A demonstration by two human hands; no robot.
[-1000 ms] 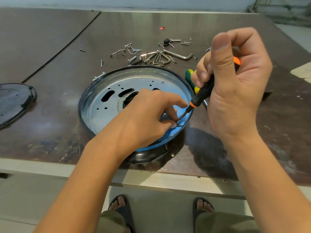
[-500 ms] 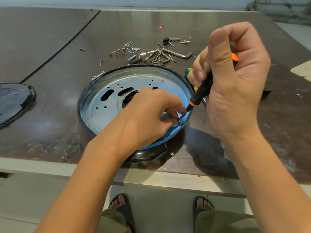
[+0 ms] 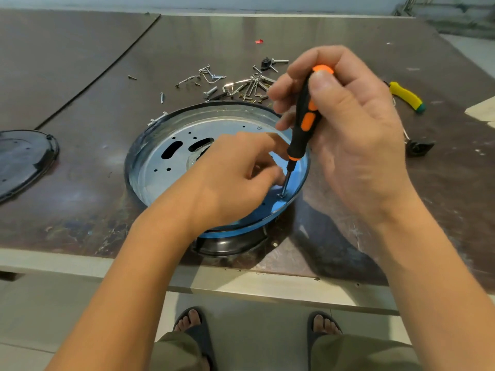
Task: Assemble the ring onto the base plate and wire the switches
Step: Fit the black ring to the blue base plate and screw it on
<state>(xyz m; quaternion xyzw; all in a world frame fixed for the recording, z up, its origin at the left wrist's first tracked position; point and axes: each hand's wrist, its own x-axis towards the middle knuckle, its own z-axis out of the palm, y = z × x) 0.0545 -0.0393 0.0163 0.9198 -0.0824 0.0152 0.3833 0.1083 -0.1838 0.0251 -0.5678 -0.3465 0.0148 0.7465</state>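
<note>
A round metal base plate [image 3: 163,180] with slots and small holes lies inside a dark ring [image 3: 128,167] near the table's front edge. My right hand [image 3: 356,135] grips a black and orange screwdriver [image 3: 304,124], nearly upright, its tip on a screw [image 3: 281,195] at the plate's near right rim. My left hand [image 3: 235,178] rests inside the plate beside the shaft, fingers curled close to the screw; whether they touch it is hidden.
Loose screws, hex keys and small hardware [image 3: 241,87] lie scattered behind the plate. Yellow-handled pliers [image 3: 407,97] lie at the right, with a small black part [image 3: 419,148] nearby. A black lid [image 3: 21,159] sits at the left. The table edge [image 3: 241,279] runs close below.
My right hand has tipped the screwdriver from a slant to nearly upright and moved left over the plate. The pliers behind it are now uncovered. My left hand stays by the screw.
</note>
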